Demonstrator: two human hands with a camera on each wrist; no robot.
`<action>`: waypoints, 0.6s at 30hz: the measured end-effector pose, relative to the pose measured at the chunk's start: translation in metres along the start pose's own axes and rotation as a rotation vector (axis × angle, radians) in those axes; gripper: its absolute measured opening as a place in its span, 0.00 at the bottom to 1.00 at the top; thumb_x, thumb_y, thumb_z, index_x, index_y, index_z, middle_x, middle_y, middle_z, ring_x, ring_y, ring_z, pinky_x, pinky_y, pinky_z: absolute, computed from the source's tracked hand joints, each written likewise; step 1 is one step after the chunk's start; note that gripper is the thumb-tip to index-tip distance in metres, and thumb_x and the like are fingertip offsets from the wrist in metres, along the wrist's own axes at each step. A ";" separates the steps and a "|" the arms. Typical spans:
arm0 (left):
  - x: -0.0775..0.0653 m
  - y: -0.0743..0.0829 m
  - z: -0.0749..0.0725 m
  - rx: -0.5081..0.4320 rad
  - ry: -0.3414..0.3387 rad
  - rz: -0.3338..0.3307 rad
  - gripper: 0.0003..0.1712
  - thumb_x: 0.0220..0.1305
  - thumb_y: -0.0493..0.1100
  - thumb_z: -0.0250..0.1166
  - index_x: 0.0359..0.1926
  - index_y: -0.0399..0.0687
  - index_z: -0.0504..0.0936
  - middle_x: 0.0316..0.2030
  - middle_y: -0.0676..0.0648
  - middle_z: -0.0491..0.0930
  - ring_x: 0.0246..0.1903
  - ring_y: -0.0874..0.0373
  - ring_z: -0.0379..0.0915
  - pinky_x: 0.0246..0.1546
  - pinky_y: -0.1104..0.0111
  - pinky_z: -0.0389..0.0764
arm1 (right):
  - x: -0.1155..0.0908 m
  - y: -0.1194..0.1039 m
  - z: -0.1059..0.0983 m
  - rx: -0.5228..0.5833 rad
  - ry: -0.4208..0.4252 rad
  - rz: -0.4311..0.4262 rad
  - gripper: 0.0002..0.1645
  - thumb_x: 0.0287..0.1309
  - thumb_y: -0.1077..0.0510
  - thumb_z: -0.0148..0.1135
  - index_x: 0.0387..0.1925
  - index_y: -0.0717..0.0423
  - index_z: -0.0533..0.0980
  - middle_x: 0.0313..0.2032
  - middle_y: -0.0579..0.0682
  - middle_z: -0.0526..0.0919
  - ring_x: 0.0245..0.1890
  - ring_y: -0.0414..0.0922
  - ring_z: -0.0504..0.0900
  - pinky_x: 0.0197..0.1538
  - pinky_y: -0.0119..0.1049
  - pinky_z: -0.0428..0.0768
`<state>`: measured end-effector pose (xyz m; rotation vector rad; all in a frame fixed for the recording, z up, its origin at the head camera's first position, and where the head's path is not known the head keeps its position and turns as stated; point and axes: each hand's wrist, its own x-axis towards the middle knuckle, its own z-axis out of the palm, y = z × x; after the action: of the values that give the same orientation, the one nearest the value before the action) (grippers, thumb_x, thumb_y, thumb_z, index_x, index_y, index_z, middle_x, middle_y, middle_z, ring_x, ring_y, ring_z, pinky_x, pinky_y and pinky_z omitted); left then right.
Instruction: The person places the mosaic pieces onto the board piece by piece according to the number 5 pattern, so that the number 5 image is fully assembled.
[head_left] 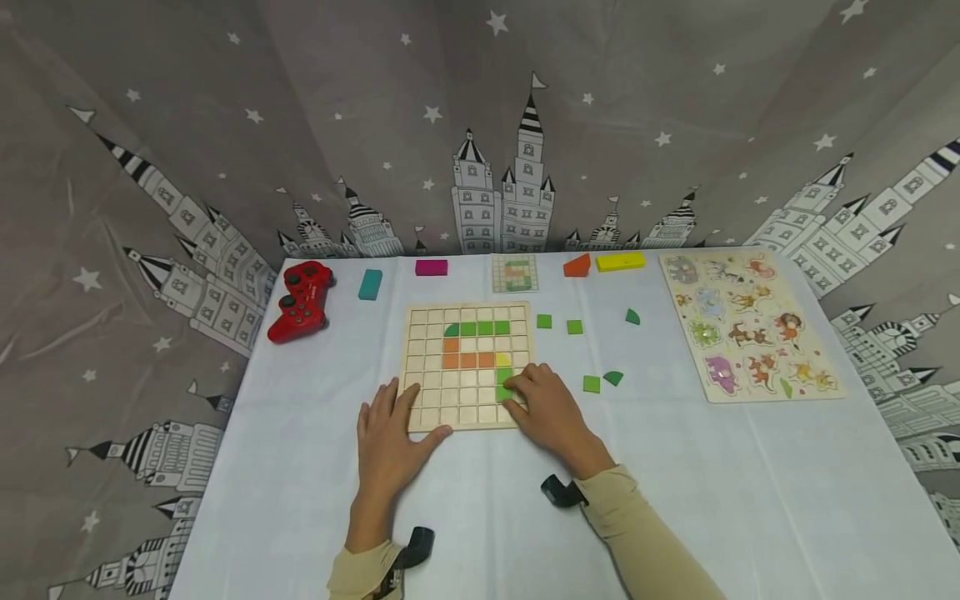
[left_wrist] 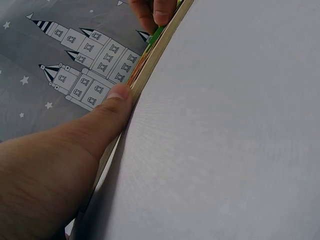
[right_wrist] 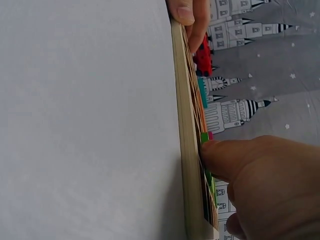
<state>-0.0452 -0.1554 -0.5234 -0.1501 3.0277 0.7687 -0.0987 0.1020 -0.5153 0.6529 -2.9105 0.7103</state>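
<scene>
A pale wooden grid board (head_left: 427, 400) lies on the table, bearing an S-like pattern of green, orange and yellow tiles. My left hand (head_left: 390, 442) rests at its near left corner, fingers fairly straight along the left side and the thumb on the front edge. In the left wrist view that thumb (left_wrist: 117, 97) touches the board's rim. At the board's right side, my right hand (head_left: 553, 417) has thumb and index finger at a green square tile (head_left: 504, 392) below another green square. The right thumb (right_wrist: 220, 155) overlaps the green tile in the right wrist view.
Loose green squares (head_left: 574, 327) and green quarter-circle tiles (head_left: 613, 378) lie right of the board. Behind it stands a small pattern card (head_left: 515, 273). Teal, magenta, orange and yellow blocks (head_left: 620, 262) line the back. A red game controller (head_left: 302, 302) lies left, an animal puzzle (head_left: 750, 325) right.
</scene>
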 end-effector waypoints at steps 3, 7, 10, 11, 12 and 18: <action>0.000 0.000 0.000 0.003 0.003 0.002 0.53 0.53 0.69 0.72 0.75 0.52 0.66 0.79 0.37 0.53 0.80 0.38 0.41 0.79 0.39 0.37 | 0.000 -0.002 0.000 -0.006 0.007 0.009 0.15 0.62 0.50 0.71 0.48 0.51 0.86 0.33 0.43 0.76 0.34 0.40 0.66 0.38 0.34 0.70; -0.001 0.000 -0.001 -0.003 0.005 0.004 0.53 0.53 0.69 0.72 0.75 0.52 0.66 0.79 0.37 0.53 0.80 0.38 0.41 0.79 0.39 0.37 | -0.002 -0.004 0.000 -0.025 0.019 0.025 0.15 0.62 0.50 0.72 0.48 0.50 0.87 0.32 0.42 0.77 0.32 0.39 0.65 0.35 0.33 0.68; -0.001 0.000 -0.001 -0.004 0.005 0.003 0.53 0.53 0.69 0.73 0.75 0.52 0.66 0.79 0.37 0.53 0.80 0.38 0.41 0.79 0.39 0.37 | -0.002 -0.006 -0.001 -0.033 0.029 0.039 0.15 0.61 0.49 0.72 0.47 0.48 0.88 0.31 0.42 0.78 0.30 0.38 0.65 0.34 0.32 0.66; -0.001 0.000 -0.001 -0.003 0.005 0.003 0.53 0.53 0.69 0.73 0.75 0.52 0.66 0.79 0.37 0.53 0.80 0.38 0.41 0.79 0.39 0.37 | -0.002 -0.006 -0.001 -0.034 0.032 0.044 0.15 0.61 0.49 0.72 0.47 0.48 0.88 0.31 0.42 0.78 0.30 0.38 0.64 0.34 0.31 0.66; -0.001 0.000 -0.001 -0.004 0.007 0.003 0.53 0.53 0.69 0.73 0.75 0.52 0.66 0.79 0.37 0.53 0.80 0.38 0.41 0.79 0.39 0.37 | -0.003 -0.006 -0.002 -0.035 0.035 0.050 0.15 0.61 0.49 0.72 0.47 0.48 0.88 0.31 0.42 0.78 0.30 0.38 0.64 0.33 0.31 0.66; -0.001 0.000 -0.001 -0.004 0.008 0.003 0.54 0.53 0.69 0.73 0.75 0.52 0.66 0.79 0.37 0.53 0.80 0.38 0.41 0.79 0.39 0.38 | -0.005 -0.007 -0.001 -0.021 0.046 0.090 0.15 0.60 0.48 0.73 0.47 0.47 0.89 0.31 0.43 0.80 0.27 0.38 0.64 0.30 0.30 0.62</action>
<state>-0.0440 -0.1559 -0.5228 -0.1485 3.0351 0.7761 -0.0916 0.0987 -0.5122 0.4987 -2.9162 0.6931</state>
